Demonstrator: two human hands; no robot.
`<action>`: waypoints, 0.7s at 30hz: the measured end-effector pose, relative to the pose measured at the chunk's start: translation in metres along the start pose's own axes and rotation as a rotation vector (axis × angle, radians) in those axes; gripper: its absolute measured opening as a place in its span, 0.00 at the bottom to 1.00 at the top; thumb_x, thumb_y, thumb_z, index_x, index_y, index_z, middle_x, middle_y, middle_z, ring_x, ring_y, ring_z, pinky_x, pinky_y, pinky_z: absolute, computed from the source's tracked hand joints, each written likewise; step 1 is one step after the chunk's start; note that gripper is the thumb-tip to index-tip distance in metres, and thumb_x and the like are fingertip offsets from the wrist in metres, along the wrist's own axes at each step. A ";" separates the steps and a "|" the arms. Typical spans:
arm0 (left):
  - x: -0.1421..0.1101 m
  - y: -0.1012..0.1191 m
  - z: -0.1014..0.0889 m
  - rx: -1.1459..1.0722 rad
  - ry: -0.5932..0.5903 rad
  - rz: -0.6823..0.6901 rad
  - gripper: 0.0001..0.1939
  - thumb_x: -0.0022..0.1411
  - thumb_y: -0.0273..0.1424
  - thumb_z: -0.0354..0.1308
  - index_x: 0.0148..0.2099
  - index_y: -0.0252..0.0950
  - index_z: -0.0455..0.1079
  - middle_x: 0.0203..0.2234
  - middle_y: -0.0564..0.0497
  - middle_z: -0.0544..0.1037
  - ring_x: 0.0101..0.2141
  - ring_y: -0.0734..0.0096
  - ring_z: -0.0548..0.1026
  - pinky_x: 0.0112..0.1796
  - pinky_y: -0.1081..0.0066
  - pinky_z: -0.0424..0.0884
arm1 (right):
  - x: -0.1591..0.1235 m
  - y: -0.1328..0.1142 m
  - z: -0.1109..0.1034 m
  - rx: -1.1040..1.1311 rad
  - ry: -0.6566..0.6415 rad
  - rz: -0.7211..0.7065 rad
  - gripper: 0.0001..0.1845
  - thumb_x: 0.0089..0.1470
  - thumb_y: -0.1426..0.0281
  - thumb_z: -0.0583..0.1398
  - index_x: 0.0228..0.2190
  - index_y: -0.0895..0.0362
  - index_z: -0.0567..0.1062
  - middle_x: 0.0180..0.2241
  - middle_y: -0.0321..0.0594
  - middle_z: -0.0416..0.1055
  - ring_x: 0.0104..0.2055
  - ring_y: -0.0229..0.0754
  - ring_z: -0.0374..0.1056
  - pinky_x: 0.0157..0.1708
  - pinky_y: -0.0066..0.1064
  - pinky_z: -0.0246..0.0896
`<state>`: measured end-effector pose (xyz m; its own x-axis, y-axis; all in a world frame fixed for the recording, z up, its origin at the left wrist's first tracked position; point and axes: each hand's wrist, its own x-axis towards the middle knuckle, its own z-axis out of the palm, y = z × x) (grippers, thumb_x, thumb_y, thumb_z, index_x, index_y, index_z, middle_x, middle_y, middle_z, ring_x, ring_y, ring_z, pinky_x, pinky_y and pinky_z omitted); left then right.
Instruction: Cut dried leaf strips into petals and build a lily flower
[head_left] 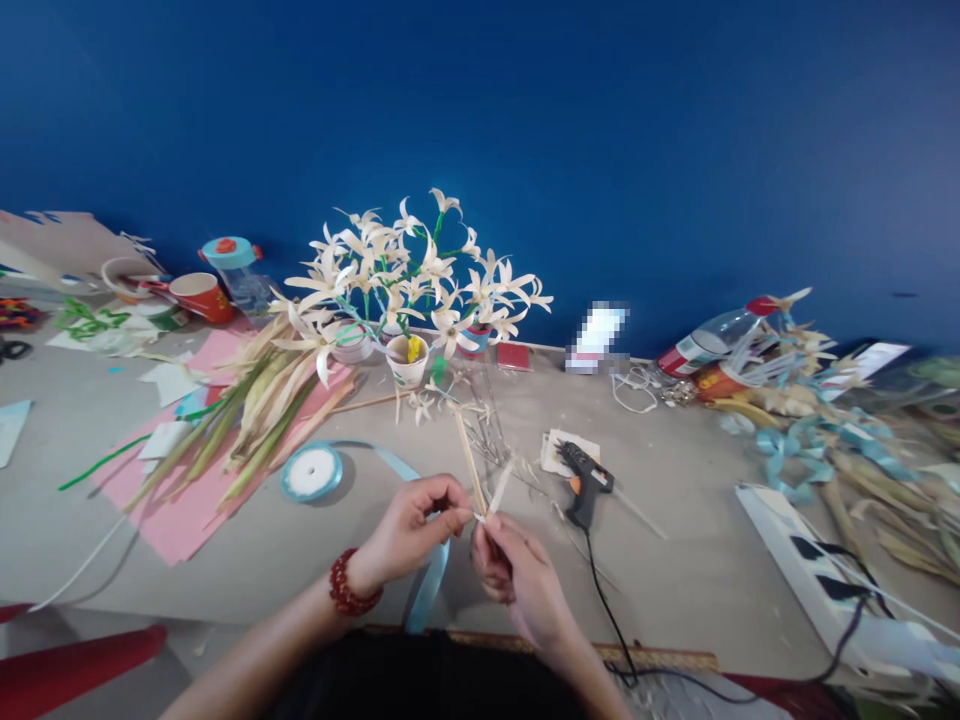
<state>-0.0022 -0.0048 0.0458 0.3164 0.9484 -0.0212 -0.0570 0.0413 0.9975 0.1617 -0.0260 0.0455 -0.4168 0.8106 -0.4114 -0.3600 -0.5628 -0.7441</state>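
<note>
My left hand (416,528), with a red bead bracelet on its wrist, is closed in a pinch at the base of a pale corn husk strip (501,486). My right hand (521,575) is closed on the same base from the other side, its thumb on top. The strip's tip points up and away from me. Beside it a thin tan strip (470,462) runs up from between the fingers; whether it is held or lies behind them I cannot tell. Light blue ribbon (427,590) passes beneath my left hand from its spool (311,471).
White husk flowers (409,270) stand in cups at the back. Left lie corn husks (259,420) on pink paper (172,525). Right are a black glue gun (589,485), its cord running forward, and a white power strip (787,570). A bottle (712,335) stands against the blue wall.
</note>
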 end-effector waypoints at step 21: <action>-0.001 0.000 0.003 -0.017 0.069 -0.025 0.12 0.62 0.36 0.58 0.31 0.33 0.67 0.24 0.53 0.70 0.25 0.77 0.66 0.27 0.77 0.63 | 0.005 0.012 -0.015 -0.815 0.202 -0.404 0.23 0.62 0.52 0.52 0.23 0.55 0.69 0.20 0.35 0.60 0.24 0.39 0.56 0.24 0.29 0.49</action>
<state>0.0009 -0.0064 0.0465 0.2519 0.9664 -0.0509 -0.0663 0.0697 0.9954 0.1677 -0.0263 0.0267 -0.2074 0.9759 -0.0675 0.2827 -0.0062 -0.9592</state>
